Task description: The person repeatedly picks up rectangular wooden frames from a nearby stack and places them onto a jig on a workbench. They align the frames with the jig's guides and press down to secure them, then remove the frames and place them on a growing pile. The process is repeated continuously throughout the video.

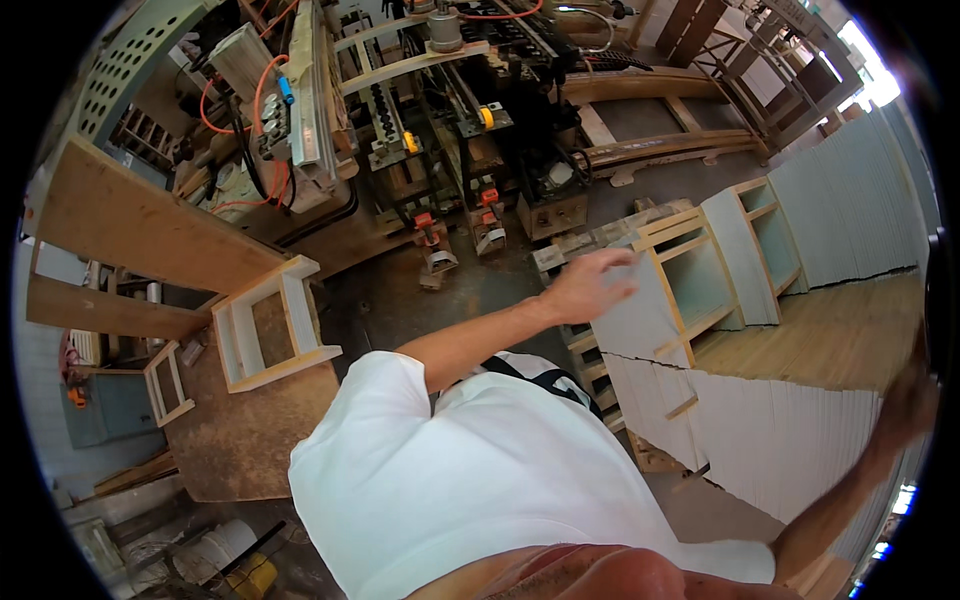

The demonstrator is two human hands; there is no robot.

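Note:
My left hand (592, 286) reaches across to the right with its fingers apart and slightly smeared, holding nothing that I can see. Just beyond it, wooden frames with white sides (693, 280) sit at the end of a long stack. Whether the fingertips touch the nearest white side, I cannot tell. At the far right, my right hand (908, 402) is dark and cut by the picture's rim, beside the stack of thin white-edged pieces (790, 430). Its fingers are not clear. Bare wood surfaces (820, 330) show along the middle of the stack.
On the left, a white-and-wood frame (272, 325) rests on a brown worn board (250, 435), near large upright wooden panels (150, 210). Ahead stands a machine with rails and yellow parts (410, 142). Wooden slats of a pallet (590, 240) lie under the stack.

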